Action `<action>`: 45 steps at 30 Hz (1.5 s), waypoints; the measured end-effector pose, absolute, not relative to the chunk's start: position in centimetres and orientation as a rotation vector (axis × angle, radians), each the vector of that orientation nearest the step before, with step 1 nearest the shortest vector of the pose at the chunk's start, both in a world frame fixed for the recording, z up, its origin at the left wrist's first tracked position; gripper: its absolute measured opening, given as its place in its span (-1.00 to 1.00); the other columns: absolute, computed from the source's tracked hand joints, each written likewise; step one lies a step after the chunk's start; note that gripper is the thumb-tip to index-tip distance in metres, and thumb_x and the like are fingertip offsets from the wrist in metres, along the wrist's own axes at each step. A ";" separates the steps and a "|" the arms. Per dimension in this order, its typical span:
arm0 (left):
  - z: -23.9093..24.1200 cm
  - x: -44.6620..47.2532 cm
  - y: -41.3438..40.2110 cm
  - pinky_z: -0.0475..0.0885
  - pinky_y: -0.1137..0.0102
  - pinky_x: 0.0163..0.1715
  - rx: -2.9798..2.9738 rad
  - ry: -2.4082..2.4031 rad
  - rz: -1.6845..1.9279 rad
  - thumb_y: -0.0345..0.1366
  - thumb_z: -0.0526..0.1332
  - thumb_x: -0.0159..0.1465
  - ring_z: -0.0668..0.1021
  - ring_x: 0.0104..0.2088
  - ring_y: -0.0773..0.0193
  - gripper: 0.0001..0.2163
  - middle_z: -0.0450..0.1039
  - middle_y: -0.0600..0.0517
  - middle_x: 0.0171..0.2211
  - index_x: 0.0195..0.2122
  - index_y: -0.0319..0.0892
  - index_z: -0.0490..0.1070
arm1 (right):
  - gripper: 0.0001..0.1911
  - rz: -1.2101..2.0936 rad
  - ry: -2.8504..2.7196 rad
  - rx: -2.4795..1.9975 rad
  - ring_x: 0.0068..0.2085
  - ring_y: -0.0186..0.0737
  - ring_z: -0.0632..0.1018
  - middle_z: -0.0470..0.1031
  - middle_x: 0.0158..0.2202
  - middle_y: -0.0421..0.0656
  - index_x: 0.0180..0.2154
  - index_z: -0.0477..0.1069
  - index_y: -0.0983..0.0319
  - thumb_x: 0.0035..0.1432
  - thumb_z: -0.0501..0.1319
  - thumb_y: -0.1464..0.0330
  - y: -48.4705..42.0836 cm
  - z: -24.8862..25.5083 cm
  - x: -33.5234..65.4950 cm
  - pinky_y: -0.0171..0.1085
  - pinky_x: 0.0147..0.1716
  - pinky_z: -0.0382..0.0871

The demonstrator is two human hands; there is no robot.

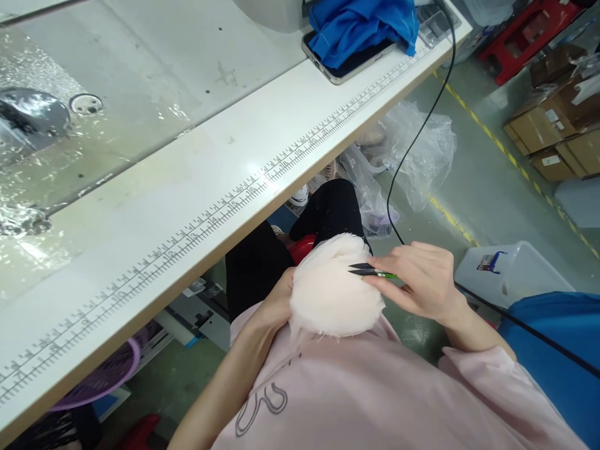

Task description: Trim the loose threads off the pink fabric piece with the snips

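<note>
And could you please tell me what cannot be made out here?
In the head view:
Left hand: most fingers, hidden behind the pale fluffy piece it holds.
Snips: handles, mostly covered by the right hand.
Phone: screen, partly covered by the blue cloth.
Purple basket: partly hidden by the tabletop.

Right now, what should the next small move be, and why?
Probably ease the snips toward the near edge of the pale piece: loose threads stick out there, the left hand grips its side, and the right hand holds the snips over it.
</note>
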State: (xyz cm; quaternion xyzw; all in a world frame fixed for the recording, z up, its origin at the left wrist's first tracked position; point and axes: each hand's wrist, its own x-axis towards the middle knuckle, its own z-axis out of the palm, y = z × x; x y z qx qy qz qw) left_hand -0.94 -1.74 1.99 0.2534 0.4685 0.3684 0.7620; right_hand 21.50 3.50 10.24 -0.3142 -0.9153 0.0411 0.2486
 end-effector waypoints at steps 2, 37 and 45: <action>2.2 -0.9 -1.6 0.24 0.47 -0.56 0.548 1.013 0.800 -0.41 0.49 -0.26 0.28 -0.55 0.38 -0.79 0.28 0.11 -0.65 -0.71 -0.26 0.44 | -0.83 0.088 -2.529 -0.849 -0.53 -0.41 0.41 0.46 -0.53 -0.25 -0.28 0.46 0.29 0.22 0.28 0.29 3.6 10.5 21.4 -0.32 -0.52 0.10; 2.3 -0.8 -1.9 0.28 0.46 -0.53 0.587 1.054 0.828 -0.38 0.48 -0.22 0.31 -0.50 0.34 -0.82 0.30 0.10 -0.65 -0.66 -0.24 0.48 | -0.84 0.071 -2.421 -1.008 -0.52 -0.41 0.43 0.52 -0.51 -0.24 -0.31 0.47 0.25 0.23 0.27 0.28 3.4 10.4 21.1 -0.35 -0.50 0.17; 2.4 -0.8 -1.9 0.24 0.46 -0.55 0.593 1.066 0.836 -0.39 0.47 -0.21 0.25 -0.52 0.37 -0.83 0.28 0.11 -0.64 -0.64 -0.25 0.48 | -0.85 0.251 -2.427 -0.998 -0.51 -0.41 0.45 0.52 -0.50 -0.24 -0.28 0.45 0.26 0.25 0.24 0.28 3.2 10.6 21.2 -0.36 -0.49 0.19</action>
